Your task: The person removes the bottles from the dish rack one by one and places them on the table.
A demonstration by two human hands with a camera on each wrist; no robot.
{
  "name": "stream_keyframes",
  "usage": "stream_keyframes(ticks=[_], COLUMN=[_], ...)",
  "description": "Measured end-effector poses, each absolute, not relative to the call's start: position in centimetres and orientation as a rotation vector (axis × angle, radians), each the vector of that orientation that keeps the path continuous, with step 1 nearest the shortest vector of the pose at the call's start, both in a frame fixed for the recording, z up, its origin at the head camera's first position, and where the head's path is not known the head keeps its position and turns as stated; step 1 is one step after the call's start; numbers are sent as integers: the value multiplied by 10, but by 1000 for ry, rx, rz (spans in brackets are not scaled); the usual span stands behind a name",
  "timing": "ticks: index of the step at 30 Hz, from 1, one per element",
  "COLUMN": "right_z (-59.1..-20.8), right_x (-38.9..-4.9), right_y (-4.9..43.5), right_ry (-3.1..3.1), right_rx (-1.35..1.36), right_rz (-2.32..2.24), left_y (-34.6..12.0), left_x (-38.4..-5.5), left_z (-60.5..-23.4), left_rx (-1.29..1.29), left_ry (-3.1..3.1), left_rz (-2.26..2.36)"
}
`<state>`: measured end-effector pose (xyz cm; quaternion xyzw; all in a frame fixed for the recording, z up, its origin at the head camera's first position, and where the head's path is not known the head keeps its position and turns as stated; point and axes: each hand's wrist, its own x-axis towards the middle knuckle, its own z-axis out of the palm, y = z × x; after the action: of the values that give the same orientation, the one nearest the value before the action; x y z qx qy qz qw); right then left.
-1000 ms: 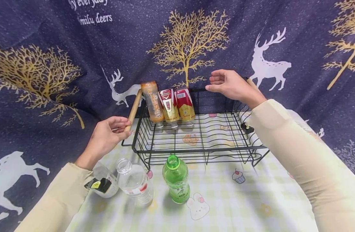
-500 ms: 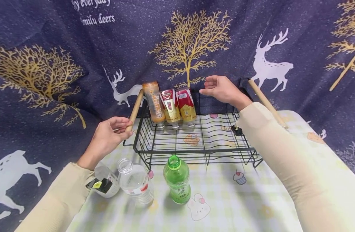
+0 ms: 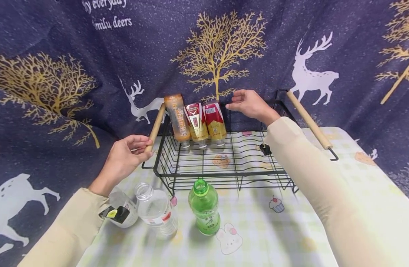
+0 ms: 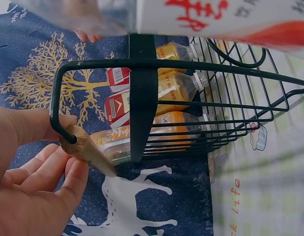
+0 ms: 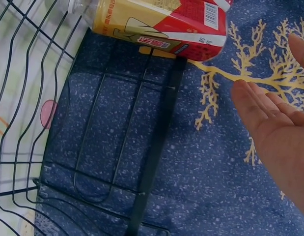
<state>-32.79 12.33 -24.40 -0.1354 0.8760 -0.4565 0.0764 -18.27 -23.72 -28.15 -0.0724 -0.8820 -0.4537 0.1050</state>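
Right hand (image 3: pixel 250 103) has drifted left, nearer the rightmost red-and-gold bottle (image 3: pixel 214 120), neck-down in the wire rack (image 3: pixel 221 173) | its fingers loosely extended, empty | left hand (image 3: pixel 124 157) pinches wooden handle (image 3: pixel 157 124) | judgement: bottle closer, ungrasped

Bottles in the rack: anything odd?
All three bottles in the black rack are upside down, necks lowest, unlike the upright green bottle on the table. Possibly deliberate. No spill or damage visible.
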Motion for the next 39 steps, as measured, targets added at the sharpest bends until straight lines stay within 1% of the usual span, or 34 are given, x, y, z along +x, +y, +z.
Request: stream_keyframes(ticks=[8,15,24,39], right_z=[-251,-260,-265,-273], right_x=[-337,-343,-354,-364], right_y=[114,102,92,90], right_ry=[2627,2636,2644,2624], right_rx=[-379,-380,-356,-291], right_rz=[-1360,-1344,-1358,-1377], left_y=[-238,-242,-243,-238], left_x=[-181,-176,-179,-183], left_z=[-282,-285,-284,-282], left_rx=[-220,-171,-204,-226], left_ry=[-2596,-2616,-2589,-2598], left_rz=[-1328,-1292,-1304,-1341])
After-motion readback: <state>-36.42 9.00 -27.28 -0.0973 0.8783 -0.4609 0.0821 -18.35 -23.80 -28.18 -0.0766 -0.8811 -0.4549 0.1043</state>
